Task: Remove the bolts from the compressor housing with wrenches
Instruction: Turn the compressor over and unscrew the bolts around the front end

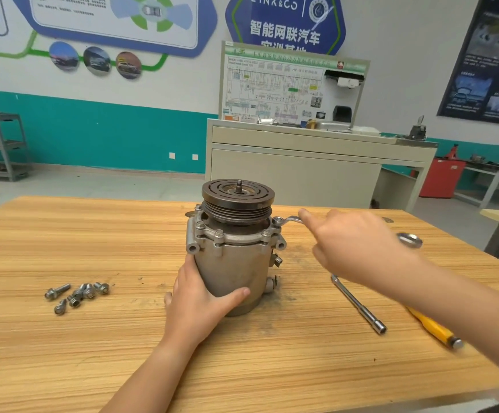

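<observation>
A: Head view; where does the compressor housing [230, 269] stand?
B: Upright on the bench [63, 353]; my left grip [200, 302] curls round its lower body; my right grip [358, 248] clasps the wrench [290, 219], ring end on a flange bolt [277, 221].
A: And around it?
B: Well left lie loose bolts [78, 293]; an extension bar [358, 305] and yellow-handled tool [433, 327] lie right.

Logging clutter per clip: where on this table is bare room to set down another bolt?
Bare wood: the far-left table area behind the loose bolts, and the near strip either side of the arm of the left hand. Crowded: right of the compressor, where the right hand, wrench, extension bar and yellow-handled tool sit.
</observation>
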Available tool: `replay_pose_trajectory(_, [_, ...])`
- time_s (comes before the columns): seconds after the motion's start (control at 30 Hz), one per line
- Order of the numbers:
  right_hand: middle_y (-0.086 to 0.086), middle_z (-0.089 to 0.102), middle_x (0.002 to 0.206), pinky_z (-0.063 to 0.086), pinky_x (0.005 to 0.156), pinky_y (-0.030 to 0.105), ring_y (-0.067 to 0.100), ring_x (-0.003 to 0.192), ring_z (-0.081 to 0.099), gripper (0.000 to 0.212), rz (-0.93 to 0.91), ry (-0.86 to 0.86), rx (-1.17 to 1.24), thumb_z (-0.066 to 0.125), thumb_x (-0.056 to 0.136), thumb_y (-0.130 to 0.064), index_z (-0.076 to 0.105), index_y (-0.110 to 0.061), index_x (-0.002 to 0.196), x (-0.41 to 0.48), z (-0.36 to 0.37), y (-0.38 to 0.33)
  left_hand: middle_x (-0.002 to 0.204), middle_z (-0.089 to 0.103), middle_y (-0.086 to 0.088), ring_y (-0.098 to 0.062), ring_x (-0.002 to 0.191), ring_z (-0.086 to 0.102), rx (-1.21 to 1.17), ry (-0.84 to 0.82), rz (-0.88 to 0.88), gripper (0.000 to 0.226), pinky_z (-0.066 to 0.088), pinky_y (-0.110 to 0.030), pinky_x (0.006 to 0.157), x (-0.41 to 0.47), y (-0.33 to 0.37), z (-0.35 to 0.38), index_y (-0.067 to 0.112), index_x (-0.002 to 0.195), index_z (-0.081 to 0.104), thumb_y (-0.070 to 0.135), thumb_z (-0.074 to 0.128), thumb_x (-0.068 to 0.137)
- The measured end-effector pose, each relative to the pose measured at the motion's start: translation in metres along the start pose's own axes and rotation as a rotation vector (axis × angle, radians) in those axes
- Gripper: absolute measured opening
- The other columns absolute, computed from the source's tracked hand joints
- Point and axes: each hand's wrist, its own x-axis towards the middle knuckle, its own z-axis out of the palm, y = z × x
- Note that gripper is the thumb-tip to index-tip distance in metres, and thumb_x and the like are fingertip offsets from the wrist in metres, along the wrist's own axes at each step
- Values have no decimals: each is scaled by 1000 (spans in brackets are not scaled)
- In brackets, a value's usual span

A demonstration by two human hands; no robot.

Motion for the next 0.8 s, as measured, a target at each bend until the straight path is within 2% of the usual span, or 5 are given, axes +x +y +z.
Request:
replay_pose_trajectory(0.23, [2, 55, 86, 41, 48, 27, 17, 63, 51, 59, -146, 53, 31, 40, 89, 3, 29, -22, 140, 45, 40, 45, 138, 43, 3, -20, 130, 39, 12, -10, 11, 112, 31, -53, 106, 1, -2, 0, 21, 141, 27, 62, 75, 49])
replay_pose_trajectory(0.43, [19, 70, 80, 56, 49, 40, 31, 66, 68, 27, -262, 540, 310, 69, 63, 21, 69, 6, 85, 77, 70, 25, 132, 43, 4, -19, 128, 39, 57, 5, -5, 108, 28, -53, 107, 1, -2, -1, 23, 138, 28, 64, 74, 50])
replay_pose_trajectory(0.57, [17, 71, 84, 54, 69, 45, 30, 73, 69, 29, -271, 597, 394, 68, 64, 19, 70, 5, 89, 95, 70, 3, 132, 44, 6, -18, 128, 40, 47, -1, -10, 108, 28, -53, 107, 1, -1, -2, 25, 138, 29, 66, 73, 49])
replay_pose_trajectory(0.67, [18, 69, 94, 55, 69, 44, 33, 80, 67, 26, 8, 560, 669, 54, 87, 3, 62, 0, 112, 89, 70, 7, 133, 43, 5, -18, 128, 40, 45, -1, -7, 108, 29, -54, 107, 0, -1, -3, 25, 139, 28, 65, 75, 50])
replay_pose_trajectory(0.8, [2, 56, 69, 48, 58, 33, 24, 63, 57, 29, 336, 606, 1181, 39, 98, -14, 46, -6, 125, 51, 54, 18, 134, 43, 4, -20, 129, 40, 49, -5, -11, 109, 29, -54, 106, 0, -1, -2, 24, 140, 29, 65, 74, 49])
